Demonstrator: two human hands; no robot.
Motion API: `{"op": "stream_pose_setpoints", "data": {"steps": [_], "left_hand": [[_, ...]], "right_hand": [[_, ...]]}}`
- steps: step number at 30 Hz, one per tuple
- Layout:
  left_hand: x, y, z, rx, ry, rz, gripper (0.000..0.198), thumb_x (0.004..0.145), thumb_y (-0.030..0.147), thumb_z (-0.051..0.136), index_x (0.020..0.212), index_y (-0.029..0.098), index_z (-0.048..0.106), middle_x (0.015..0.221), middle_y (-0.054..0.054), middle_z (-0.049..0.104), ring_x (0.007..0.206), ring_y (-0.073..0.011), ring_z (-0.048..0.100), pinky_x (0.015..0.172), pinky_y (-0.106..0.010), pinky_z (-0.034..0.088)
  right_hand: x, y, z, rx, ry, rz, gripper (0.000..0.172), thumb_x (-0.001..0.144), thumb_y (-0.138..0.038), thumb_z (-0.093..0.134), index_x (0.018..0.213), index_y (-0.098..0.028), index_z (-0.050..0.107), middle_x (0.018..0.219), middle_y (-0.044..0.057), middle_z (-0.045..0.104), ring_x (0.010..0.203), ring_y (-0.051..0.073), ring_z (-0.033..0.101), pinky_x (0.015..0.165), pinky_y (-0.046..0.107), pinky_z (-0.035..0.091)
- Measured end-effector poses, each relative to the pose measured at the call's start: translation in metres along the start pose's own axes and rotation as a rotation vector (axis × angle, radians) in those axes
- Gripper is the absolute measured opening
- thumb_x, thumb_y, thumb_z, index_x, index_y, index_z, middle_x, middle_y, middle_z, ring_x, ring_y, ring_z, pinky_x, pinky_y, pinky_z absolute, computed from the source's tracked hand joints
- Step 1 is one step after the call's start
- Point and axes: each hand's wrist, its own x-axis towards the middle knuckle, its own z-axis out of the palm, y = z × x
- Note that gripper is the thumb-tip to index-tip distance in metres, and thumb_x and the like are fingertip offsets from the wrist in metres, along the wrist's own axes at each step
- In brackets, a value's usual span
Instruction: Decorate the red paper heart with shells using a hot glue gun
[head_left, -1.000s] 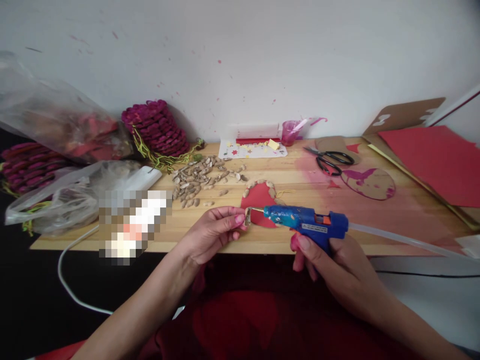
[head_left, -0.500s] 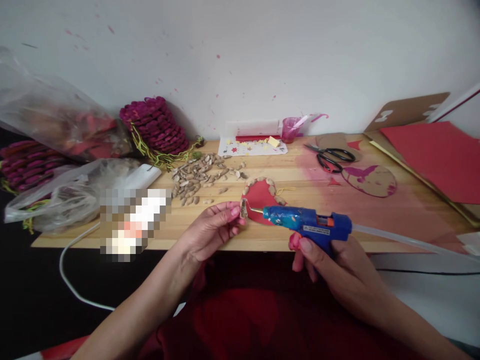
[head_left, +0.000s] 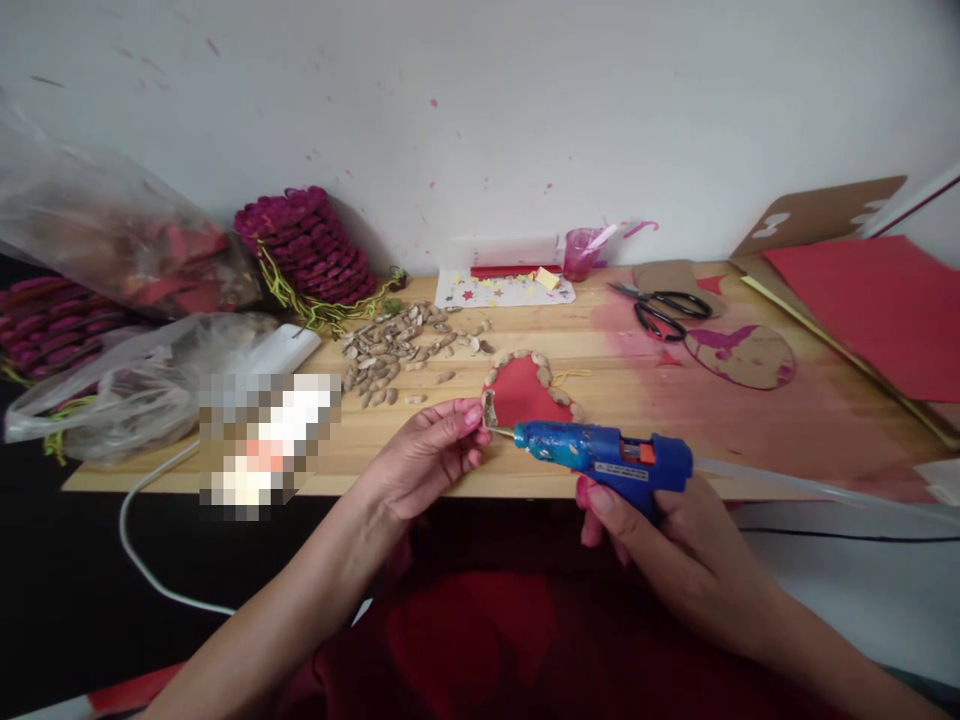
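Note:
Between the thumb and fingers of my left hand (head_left: 435,450) is a peanut shell (head_left: 490,410), its hollow side turned towards me. My right hand (head_left: 652,530) is wrapped round the grip of a blue glue gun (head_left: 600,455), with a clear glue stick (head_left: 787,480) coming out of its back. The metal nozzle points left and is at the lower end of the held shell. Behind the shell and the gun lies a red heart (head_left: 525,392) with peanut shells along its upper and right edges. The gun hides its lower tip.
Loose peanut shells (head_left: 390,350) are heaped at left centre. Black-handled scissors (head_left: 660,308) and a cardboard oval (head_left: 742,360) lie to the right, near red sheets (head_left: 870,315). A pink cup (head_left: 579,257) stands by the wall. Plastic bags (head_left: 150,390) crowd the left.
The glue gun has moved left and slightly down, so its nozzle has gone from the shell's upper part to its lower end. My left hand has barely moved.

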Motion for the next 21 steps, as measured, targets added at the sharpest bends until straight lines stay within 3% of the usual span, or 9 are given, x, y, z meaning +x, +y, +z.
{"op": "stream_pose_setpoints", "data": {"steps": [21], "left_hand": [[0.0005, -0.0013, 0.0020, 0.028, 0.015, 0.004, 0.025, 0.072, 0.028, 0.088, 0.078, 0.011, 0.070, 0.071, -0.003, 0.063, 0.065, -0.0088, 0.057, 0.057, -0.017, 0.047]], "right_hand": [[0.0005, -0.0034, -0.0014, -0.027, 0.010, 0.015, 0.038, 0.100, -0.038, 0.050, 0.066, -0.023, 0.060, 0.057, -0.002, 0.060, 0.054, 0.013, 0.057, 0.054, 0.029, 0.042]]}}
